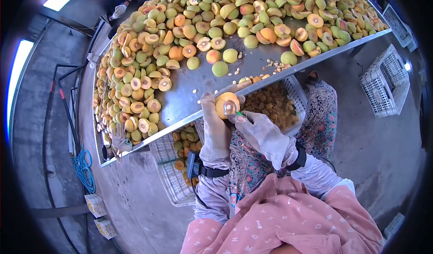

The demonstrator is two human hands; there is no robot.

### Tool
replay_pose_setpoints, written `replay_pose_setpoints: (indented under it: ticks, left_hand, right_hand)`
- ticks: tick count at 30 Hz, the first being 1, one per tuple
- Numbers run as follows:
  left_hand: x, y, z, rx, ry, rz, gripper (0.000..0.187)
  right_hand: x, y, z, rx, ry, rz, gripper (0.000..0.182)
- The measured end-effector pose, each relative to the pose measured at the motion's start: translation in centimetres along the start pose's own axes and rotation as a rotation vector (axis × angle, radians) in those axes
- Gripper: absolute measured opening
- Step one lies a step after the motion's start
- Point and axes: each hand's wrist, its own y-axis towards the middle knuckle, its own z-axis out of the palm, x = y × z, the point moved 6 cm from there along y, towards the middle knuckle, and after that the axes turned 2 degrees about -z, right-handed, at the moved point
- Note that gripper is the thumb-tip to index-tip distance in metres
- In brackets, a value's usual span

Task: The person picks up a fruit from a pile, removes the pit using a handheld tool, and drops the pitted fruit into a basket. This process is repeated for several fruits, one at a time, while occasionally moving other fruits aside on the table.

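Note:
My left hand (214,123), in a pale work glove, holds a peach half (222,104) with its cut orange face turned up, just off the table's front edge. My right hand (258,130), also gloved, grips a pitting tool (239,114) with a bit of green showing at its grip. Its curved metal end rests on the middle of the cut face, around the stone (229,106). Most of the tool's handle is hidden in my fingers. Whole and halved peaches (219,69) lie on the metal table (185,89) in front of me.
Under the table edge stand a crate of peach pieces (295,101) and another white crate (169,182). Loose stones (277,66) lie near the edge. Empty crates (379,85) stand at the right. A glove (121,139) lies at the table's left corner. Another person's gloved hand (119,11) shows far left.

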Motion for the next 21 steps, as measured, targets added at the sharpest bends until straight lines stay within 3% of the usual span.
replay_pose_setpoints:
  ticks: [4,6,9,12,14,16,19,21]
  left_hand:
    - [0.2,-1.1,0.9,-0.013,-0.028,0.073,0.07]
    - [-0.6,-1.5,1.0,-0.065,0.191,0.255,0.067]
    - [-1.3,-2.7,1.7,-0.208,0.259,0.313,0.063]
    - [-1.9,-3.0,2.0,-0.226,0.314,0.41,0.059]
    - [-2.0,-3.3,2.2,-0.285,0.194,0.379,0.058]
    - [-2.8,-3.5,2.1,-0.201,0.388,0.446,0.058]
    - [-3.3,-3.4,2.5,-0.151,0.423,0.352,0.056]
    - [-3.5,-3.5,2.6,-0.118,0.452,0.287,0.053]
  right_hand:
    - [-0.6,-0.8,0.9,0.044,0.214,0.174,0.037]
    - [-1.4,-1.1,1.6,0.052,0.306,0.199,0.037]
    - [-1.3,-1.4,2.3,-0.054,0.395,0.047,0.037]
    - [-0.5,-1.7,2.2,-0.06,0.42,0.008,0.036]
    - [-0.5,-1.6,2.0,-0.097,0.369,-0.026,0.035]
    - [-0.1,-1.9,1.9,0.008,0.32,-0.021,0.034]
    - [0.8,-2.3,0.7,0.021,0.177,-0.031,0.035]
    - [0.0,-2.1,1.2,0.057,0.24,0.001,0.039]
